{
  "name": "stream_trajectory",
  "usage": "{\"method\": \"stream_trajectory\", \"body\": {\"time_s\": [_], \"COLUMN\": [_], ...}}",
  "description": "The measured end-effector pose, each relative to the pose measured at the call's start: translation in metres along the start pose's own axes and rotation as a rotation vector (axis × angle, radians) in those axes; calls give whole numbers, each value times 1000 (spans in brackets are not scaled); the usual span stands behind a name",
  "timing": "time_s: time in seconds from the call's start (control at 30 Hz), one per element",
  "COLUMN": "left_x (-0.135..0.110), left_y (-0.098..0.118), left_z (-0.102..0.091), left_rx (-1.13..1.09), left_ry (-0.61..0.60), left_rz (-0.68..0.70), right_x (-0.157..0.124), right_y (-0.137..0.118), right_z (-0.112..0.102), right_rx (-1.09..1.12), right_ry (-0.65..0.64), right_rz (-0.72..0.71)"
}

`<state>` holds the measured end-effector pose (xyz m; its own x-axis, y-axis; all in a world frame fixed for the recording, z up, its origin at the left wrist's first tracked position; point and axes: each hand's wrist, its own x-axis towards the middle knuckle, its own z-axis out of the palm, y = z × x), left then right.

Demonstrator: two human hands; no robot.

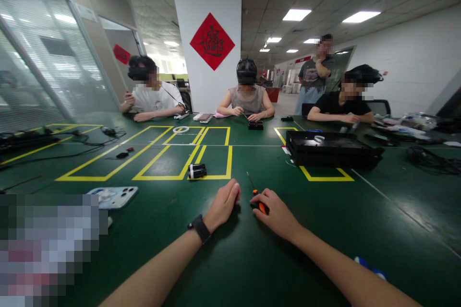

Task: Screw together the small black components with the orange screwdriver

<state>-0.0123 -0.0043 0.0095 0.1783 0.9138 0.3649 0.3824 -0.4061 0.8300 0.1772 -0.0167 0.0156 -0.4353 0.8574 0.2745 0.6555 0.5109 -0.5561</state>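
Note:
My left hand (224,205), a dark watch on its wrist, rests on the green table (324,230) with fingers curled together; whether anything is under them is hidden. My right hand (276,215) is closed round the orange-and-black handle of a small screwdriver (256,195), whose thin shaft points away from me. A small black-and-white cylindrical part (197,171) lies just beyond my left hand, on a yellow tape line.
A flat black case (329,148) sits to the front right. A light blue phone (113,196) lies at left. Cables (54,141) run along the far left. Three seated people and one standing person are across the table, with small parts before them.

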Motion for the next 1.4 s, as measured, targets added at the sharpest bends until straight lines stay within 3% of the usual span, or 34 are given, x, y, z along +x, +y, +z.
{"method": "stream_trajectory", "body": {"time_s": [0.2,0.3,0.43,0.57,0.67,0.83,0.97,1.1,1.23,1.4], "left_x": [1,1,2,5,7,1,-7,-15,-19,-17], "left_y": [10,12,7,-7,-15,-5,13,21,21,17], "left_z": [0,0,-1,-1,-1,-3,-1,8,21,26], "left_rx": [416,449,353,103,-214,-989,-1243,-1246,-1177,-729], "left_ry": [-201,-245,-213,-58,28,-30,-129,-224,-204,-166], "left_rz": [213,244,200,108,-6,-283,-331,-368,-319,-97], "right_x": [0,-1,-1,0,2,2,-1,-3,-4,-2], "right_y": [1,2,4,6,5,-5,-17,-24,-26,-21], "right_z": [1,1,3,3,0,-6,-4,1,4,1], "right_rx": [-138,-142,-120,-47,16,15,-8,12,120,238], "right_ry": [-18,-18,0,40,140,237,190,150,126,295], "right_rz": [-17,-25,-29,-40,-62,-222,-364,-409,-387,-301]}}
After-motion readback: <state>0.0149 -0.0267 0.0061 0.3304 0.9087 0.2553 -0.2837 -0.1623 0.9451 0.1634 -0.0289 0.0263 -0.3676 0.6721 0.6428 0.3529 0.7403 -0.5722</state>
